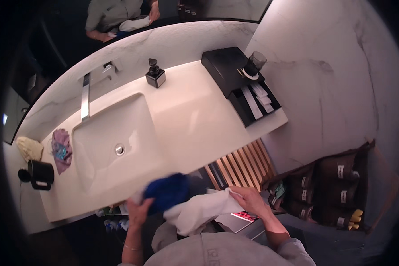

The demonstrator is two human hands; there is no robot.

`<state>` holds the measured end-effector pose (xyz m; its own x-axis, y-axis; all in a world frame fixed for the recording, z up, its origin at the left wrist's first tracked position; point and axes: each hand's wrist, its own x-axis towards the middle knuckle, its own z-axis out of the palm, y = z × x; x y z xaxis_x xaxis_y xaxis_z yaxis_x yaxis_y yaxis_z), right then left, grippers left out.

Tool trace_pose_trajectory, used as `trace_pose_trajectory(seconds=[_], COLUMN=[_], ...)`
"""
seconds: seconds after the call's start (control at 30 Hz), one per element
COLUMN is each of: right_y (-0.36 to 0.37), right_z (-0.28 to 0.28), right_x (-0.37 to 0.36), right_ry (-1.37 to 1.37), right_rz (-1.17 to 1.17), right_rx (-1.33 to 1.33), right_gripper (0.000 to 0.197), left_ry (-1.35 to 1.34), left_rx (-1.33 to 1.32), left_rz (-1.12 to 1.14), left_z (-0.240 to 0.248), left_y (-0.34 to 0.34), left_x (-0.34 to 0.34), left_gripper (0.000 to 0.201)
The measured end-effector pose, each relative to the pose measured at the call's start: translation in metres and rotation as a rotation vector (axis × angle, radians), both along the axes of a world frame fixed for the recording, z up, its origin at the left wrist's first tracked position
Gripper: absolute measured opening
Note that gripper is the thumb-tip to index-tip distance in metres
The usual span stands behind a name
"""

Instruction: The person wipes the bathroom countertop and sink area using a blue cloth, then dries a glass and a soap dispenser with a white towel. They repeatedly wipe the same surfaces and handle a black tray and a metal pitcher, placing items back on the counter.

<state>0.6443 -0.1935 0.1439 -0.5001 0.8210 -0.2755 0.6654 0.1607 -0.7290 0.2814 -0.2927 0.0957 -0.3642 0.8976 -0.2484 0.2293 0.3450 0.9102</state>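
Note:
My left hand (139,210) is closed on a blue cloth (169,191), which is blurred by motion near the front edge of the washbasin counter. Something pale beside its fingers is too smeared to make out. My right hand (250,200) pinches the end of a white cloth (201,211) that hangs in loose folds before my body. The blue and white cloths are close together, and I cannot tell whether they touch. Beyond them lies the white sink (103,165) with its metal drain, under a wall-mounted tap (85,99).
At the left stand a purple cloth (62,148), a cream bundle (29,149) and a black handled vessel (41,174). A soap dispenser (155,75) and black box (224,66) are behind; a dark glass (254,64) tops the box. A brown pocket organizer (323,186) hangs right, near wooden slats (248,164).

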Motion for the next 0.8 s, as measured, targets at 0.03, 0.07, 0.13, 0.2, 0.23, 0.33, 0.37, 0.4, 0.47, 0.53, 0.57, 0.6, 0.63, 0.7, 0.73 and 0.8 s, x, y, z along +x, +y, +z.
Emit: trace_pose_trajectory(seconds=[0.03,0.07,0.13,0.2,0.23,0.33,0.37,0.4,0.47,0.53,0.57,0.6,0.63,0.7,0.73,0.8], right_y=[-0.018,-0.034,-0.032,-0.037,-0.057,-0.119,-0.127,-0.142,-0.171,-0.173,-0.154,-0.139,-0.129,-0.122,-0.122,-0.126], right_z=[-0.010,-0.016,0.013,0.095,0.134,0.132,0.083,0.026,-0.067,-0.077,-0.069,-0.042,0.004,0.041,0.055,0.055], right_x=[0.012,0.023,0.038,0.039,0.028,0.022,0.008,-0.003,0.000,0.013,0.007,-0.003,-0.025,-0.048,-0.063,-0.088], right_ry=[-0.023,0.085,0.228,0.159,0.312,0.504,0.386,0.248,0.115,0.125,0.174,0.245,0.356,0.609,0.737,0.962], right_rz=[0.036,0.017,0.033,0.046,-0.204,-0.434,-0.228,-0.009,0.147,0.154,0.166,0.210,0.224,0.377,0.343,0.140], right_rx=[0.034,0.096,0.034,0.548,0.623,1.060,0.824,0.468,0.024,-0.028,-0.068,-0.094,-0.214,-0.321,-0.285,-0.241], right_gripper=[0.027,0.024,0.020,0.016,0.016,0.017,0.018,0.018,0.019,0.020,0.021,0.021,0.021,0.020,0.020,0.022], left_ry=[0.023,-0.046,0.450,1.216,0.997,0.596,0.689,0.791,0.651,0.385,0.364,0.420,0.436,0.350,0.265,0.008], left_rx=[0.107,0.227,-0.046,0.080,0.188,0.284,-0.102,-0.490,-0.227,-0.191,-0.254,-0.177,-0.253,-0.179,-0.033,0.329], left_rz=[0.170,0.271,0.294,0.409,0.480,1.068,0.788,0.346,-0.014,-0.070,-0.122,-0.164,-0.257,-0.528,-0.714,-0.966], left_z=[0.000,0.000,0.020,0.058,0.101,0.070,0.014,-0.044,-0.113,-0.087,-0.077,-0.067,-0.049,0.000,-0.004,-0.029], left_y=[-0.024,-0.041,-0.088,-0.147,-0.166,-0.205,-0.220,-0.229,-0.259,-0.228,-0.226,-0.217,-0.198,-0.153,-0.140,-0.122], left_x=[-0.005,-0.010,-0.044,-0.082,-0.076,-0.081,-0.074,-0.056,-0.017,0.025,0.027,0.030,0.029,0.038,0.044,0.065], left_gripper=[0.044,0.045,0.049,0.035,0.031,0.028,0.028,0.027,0.022,0.025,0.027,0.040,0.064,0.097,0.096,0.077])
